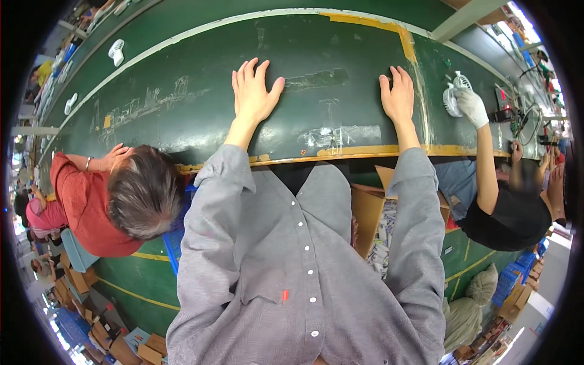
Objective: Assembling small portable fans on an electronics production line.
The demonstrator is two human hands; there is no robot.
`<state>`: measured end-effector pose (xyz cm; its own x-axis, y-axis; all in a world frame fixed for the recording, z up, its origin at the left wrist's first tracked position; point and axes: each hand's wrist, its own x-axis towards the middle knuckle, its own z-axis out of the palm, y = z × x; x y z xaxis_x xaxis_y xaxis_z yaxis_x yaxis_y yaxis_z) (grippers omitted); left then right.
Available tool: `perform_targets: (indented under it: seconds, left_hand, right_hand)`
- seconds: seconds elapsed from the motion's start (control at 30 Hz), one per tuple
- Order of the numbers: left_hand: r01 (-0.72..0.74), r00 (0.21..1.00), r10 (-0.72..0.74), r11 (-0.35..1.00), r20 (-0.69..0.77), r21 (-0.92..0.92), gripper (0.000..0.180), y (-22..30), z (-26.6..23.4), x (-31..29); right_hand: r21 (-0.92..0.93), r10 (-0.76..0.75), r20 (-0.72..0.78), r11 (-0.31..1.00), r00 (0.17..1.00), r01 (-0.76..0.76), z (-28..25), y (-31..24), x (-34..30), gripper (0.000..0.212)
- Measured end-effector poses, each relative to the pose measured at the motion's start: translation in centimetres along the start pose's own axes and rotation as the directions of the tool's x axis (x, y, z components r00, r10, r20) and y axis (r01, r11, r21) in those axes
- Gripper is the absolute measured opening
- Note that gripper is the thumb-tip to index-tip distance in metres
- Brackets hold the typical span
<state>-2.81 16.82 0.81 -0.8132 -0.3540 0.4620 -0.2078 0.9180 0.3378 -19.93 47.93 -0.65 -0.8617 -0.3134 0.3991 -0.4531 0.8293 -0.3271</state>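
Observation:
Both of my arms, in rolled grey sleeves, reach forward over a dark green worktable (304,48). My left hand (252,94) lies on the surface, its fingers spread and nothing in it. Farther right, my right hand (398,94) also rests on the table with fingers stretched out, holding nothing. Between the two hands are scuffed patches and a strip of old clear tape (340,135) near the front edge. To the right of my right hand, a co-worker's white-gloved hand (471,106) grips a white handheld fan (453,94).
Another white fan (116,52) lies beyond the pale rail at far left, with a smaller white piece (70,103) nearby. A person in red (97,201) leans at the table's left. An open cardboard box (368,219) with packed items stands by my right leg. Cables and a red-lit device (504,100) sit right.

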Motion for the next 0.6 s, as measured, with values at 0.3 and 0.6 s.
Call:
perform_targets:
  seconds: [0.3,0.6]
  left_hand:
    - [-0.419,0.750,0.553,0.822,0.362,-0.386,0.032,4.4,-5.8,-6.4]
    - [-0.332,0.708,0.586,0.769,0.395,-0.546,0.013,5.3,-5.3,-6.5]
  right_hand:
    - [0.010,-0.034,-0.066,0.999,0.997,0.035,0.3,0.2,0.5,0.052]
    - [0.005,-0.055,-0.097,0.998,0.994,0.056,0.2,0.6,0.1,0.048]
